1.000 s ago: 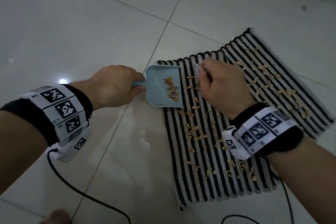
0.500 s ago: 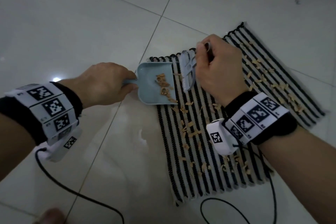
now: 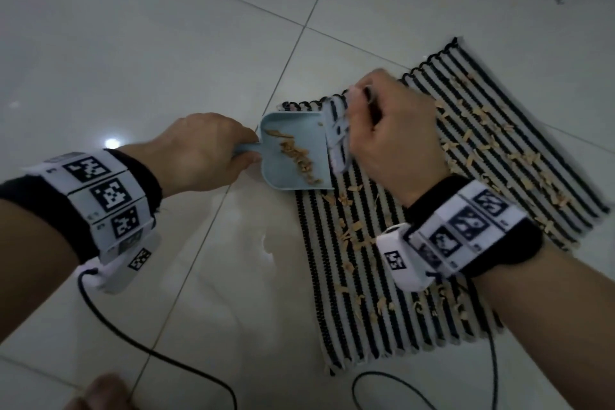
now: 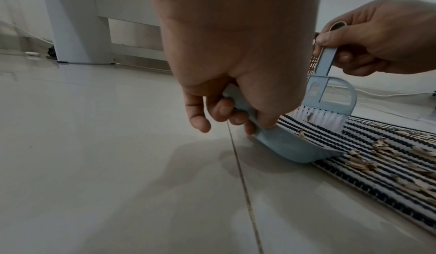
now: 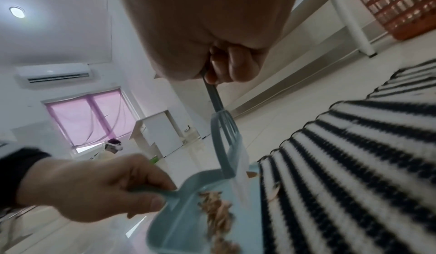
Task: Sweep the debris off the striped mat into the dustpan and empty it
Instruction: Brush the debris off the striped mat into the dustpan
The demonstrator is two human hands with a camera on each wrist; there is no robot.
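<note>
A black-and-white striped mat lies on the tiled floor, strewn with tan debris. My left hand grips the handle of a light-blue dustpan, whose lip rests on the mat's left edge. A line of debris lies inside the pan. My right hand grips the handle of a small blue brush. Its white bristles stand at the pan's open edge. The brush head is partly hidden by my right hand in the head view.
Black cables trail from both wrists across the floor near me. An orange lattice basket stands beyond the mat's far end. A white furniture leg stands on the floor to the far left. Pale tiles surround the mat.
The brush has swept from the mat to the pan's mouth, and the debris line in the pan has grown longer. The dustpan has barely shifted.
</note>
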